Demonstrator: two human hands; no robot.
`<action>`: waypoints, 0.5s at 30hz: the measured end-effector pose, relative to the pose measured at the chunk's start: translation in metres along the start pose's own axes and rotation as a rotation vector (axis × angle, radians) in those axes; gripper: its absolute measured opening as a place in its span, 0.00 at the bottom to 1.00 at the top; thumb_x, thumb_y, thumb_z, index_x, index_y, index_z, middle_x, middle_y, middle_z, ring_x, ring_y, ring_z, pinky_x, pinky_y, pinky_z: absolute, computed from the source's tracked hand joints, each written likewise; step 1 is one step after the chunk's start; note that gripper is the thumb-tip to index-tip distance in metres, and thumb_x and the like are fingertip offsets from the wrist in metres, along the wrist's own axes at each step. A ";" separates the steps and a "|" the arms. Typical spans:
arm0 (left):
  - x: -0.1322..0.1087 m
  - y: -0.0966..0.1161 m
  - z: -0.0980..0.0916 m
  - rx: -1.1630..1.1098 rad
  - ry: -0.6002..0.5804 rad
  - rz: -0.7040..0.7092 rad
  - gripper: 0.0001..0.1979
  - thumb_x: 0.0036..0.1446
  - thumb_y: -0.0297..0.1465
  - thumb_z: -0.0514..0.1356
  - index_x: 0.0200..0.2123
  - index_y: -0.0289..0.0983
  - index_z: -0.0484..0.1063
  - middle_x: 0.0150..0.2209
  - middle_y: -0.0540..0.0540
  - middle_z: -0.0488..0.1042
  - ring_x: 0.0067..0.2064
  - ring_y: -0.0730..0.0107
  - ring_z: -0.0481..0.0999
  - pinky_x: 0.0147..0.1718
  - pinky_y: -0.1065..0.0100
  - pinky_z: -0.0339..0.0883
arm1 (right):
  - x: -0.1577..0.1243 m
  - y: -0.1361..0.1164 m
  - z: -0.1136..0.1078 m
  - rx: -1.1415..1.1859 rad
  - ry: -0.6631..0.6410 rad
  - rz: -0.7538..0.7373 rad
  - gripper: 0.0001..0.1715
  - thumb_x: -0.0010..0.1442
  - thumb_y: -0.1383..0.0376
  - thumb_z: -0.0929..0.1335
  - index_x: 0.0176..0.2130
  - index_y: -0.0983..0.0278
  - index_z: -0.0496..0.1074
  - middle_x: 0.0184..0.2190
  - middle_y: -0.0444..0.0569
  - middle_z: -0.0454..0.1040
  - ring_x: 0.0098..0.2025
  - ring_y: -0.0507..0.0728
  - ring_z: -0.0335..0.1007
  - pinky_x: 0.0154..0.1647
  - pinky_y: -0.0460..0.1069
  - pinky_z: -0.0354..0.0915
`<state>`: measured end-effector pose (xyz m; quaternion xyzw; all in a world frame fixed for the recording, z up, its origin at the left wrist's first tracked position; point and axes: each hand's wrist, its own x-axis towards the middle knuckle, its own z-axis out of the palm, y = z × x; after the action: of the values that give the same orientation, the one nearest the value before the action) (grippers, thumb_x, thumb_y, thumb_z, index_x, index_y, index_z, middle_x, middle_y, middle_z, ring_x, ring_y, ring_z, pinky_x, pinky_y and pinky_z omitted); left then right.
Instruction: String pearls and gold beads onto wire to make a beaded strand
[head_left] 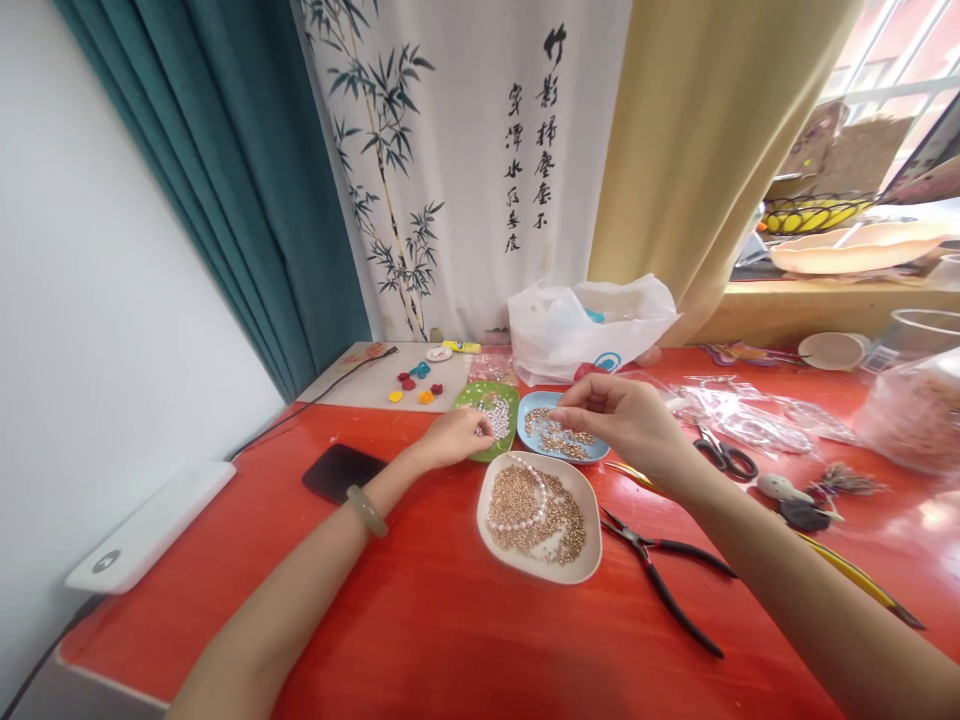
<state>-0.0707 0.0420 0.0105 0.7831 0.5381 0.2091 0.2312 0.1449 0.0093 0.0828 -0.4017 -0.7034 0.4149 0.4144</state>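
My left hand (459,437) is closed over the green plate (511,398) of pale beads, its fingers curled together. Whatever they hold is hidden. My right hand (619,415) makes a pinch above the blue plate (600,452) of gold beads; anything between its fingertips is too small to name. In front of both hands stands a cream plate (490,553) full of gold beads (517,492). A curved strand of white pearl beads (541,492) lies across them, and any thread running from it to my hands cannot be made out.
Black-handled pliers (649,550) lie right of the cream plate. A phone (341,472) is near my left forearm. Scissors (724,455), yellow-handled tweezers (862,575) and clear plastic packets (750,415) are on the right. A white plastic bag (555,330) stands behind the plates.
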 end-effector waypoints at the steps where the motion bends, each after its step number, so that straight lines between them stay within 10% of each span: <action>1: 0.001 0.001 -0.001 -0.080 0.008 -0.008 0.06 0.45 0.30 0.56 0.26 0.34 0.71 0.31 0.45 0.74 0.34 0.68 0.70 0.33 0.69 0.61 | 0.000 0.000 0.000 0.004 0.006 -0.002 0.15 0.41 0.57 0.72 0.23 0.64 0.67 0.20 0.44 0.70 0.23 0.50 0.65 0.23 0.48 0.61; 15: -0.015 0.048 -0.009 -1.219 -0.023 -0.079 0.09 0.44 0.30 0.61 0.28 0.33 0.64 0.24 0.48 0.72 0.28 0.76 0.72 0.30 0.73 0.65 | -0.002 -0.002 0.004 -0.007 -0.009 -0.032 0.13 0.43 0.60 0.72 0.22 0.66 0.67 0.19 0.43 0.68 0.22 0.49 0.63 0.22 0.46 0.59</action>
<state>-0.0450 0.0145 0.0446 0.4918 0.3476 0.4622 0.6509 0.1412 0.0056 0.0827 -0.3900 -0.7130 0.4078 0.4163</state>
